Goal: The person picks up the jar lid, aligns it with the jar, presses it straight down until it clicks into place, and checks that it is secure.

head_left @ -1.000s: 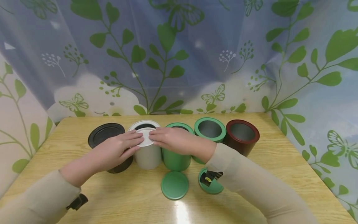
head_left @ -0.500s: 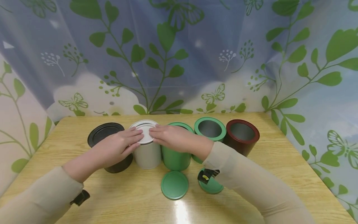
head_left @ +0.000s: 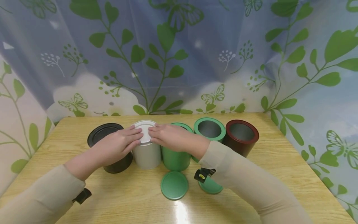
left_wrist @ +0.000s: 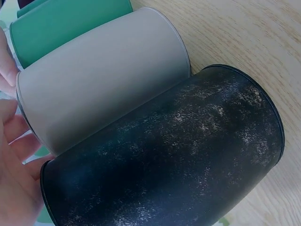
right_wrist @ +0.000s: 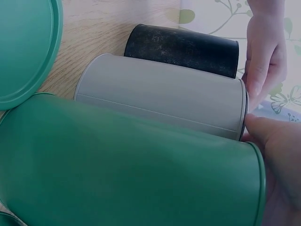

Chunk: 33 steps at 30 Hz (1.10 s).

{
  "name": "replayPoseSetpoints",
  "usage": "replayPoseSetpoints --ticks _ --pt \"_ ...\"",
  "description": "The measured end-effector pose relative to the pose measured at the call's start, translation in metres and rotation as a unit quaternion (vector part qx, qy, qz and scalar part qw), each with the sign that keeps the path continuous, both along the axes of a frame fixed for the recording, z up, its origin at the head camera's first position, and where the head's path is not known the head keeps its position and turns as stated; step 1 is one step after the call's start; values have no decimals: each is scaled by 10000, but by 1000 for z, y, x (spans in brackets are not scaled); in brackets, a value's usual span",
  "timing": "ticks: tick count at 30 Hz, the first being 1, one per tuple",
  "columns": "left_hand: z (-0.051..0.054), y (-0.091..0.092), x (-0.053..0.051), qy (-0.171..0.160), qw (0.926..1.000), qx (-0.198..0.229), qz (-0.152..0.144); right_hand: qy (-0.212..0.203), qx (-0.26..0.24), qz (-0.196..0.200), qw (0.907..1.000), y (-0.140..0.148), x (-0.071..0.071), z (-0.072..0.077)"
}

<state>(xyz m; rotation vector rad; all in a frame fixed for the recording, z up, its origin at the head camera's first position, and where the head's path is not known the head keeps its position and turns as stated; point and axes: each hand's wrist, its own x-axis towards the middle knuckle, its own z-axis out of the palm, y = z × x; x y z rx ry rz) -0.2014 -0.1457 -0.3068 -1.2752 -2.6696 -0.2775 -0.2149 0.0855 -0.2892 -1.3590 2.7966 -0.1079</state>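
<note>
A white lid [head_left: 144,133] lies on the mouth of the white can [head_left: 147,157], with a dark line showing at its near edge. My left hand [head_left: 118,143] rests fingertips on the lid's left part, fingers fairly straight, thumb by the near rim. From the other side my right hand [head_left: 173,138] touches the lid with extended fingers. In the right wrist view, the right thumb [right_wrist: 261,127] is at the rim of the grey-white can [right_wrist: 164,92]. Left of it stands a black can [head_left: 118,163] with a black lid [head_left: 105,132], partly behind my left hand.
Right of the white can stand a green can [head_left: 176,158], a second green can [head_left: 209,123] with its mouth uncovered, and an uncovered dark red can [head_left: 241,133]. Two green lids lie in front on the wooden table [head_left: 126,199], one lid [head_left: 174,185] fully visible, the other lid [head_left: 211,186] partly behind the right sleeve.
The white lid has moved back and down, from covering only the near part of the white can's mouth to lying over it. Both hands have moved with it slightly.
</note>
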Motion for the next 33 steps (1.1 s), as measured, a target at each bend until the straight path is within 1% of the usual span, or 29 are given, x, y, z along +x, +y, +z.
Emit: replayPoseSetpoints --ticks 4,6,8,10,13,15,17,19,24,28,33 --pt "-1 1 -3 299 9995 39 -71 222 45 59 9997 -1 -1 -1" --pt "-1 1 -4 415 9991 38 -29 249 47 57 9997 -1 -2 -2" --pt "-1 2 -6 424 9991 29 68 193 26 30 9998 -1 -3 -2" --pt "0 4 -7 318 9993 16 175 12 47 -53 10000 -1 -3 -1" --pt "2 7 -8 30 9995 50 314 -246 120 -188 9994 -2 -2 0" --pt "3 8 -8 -189 9991 88 356 -360 202 -268 9988 -3 -2 1" --pt "4 9 -9 -346 9988 126 337 -376 236 -277 9986 -3 -3 1" --pt "4 9 -11 -421 9986 174 270 -382 255 -276 9986 -4 -3 0" --pt "4 9 -14 -411 9989 215 89 -449 281 -329 9981 -5 -4 -1" --pt "5 10 -13 -508 9985 158 141 -419 344 -347 9979 -5 -2 0" --pt "9 10 -6 -587 9980 77 219 -369 387 -316 9981 -6 1 0"
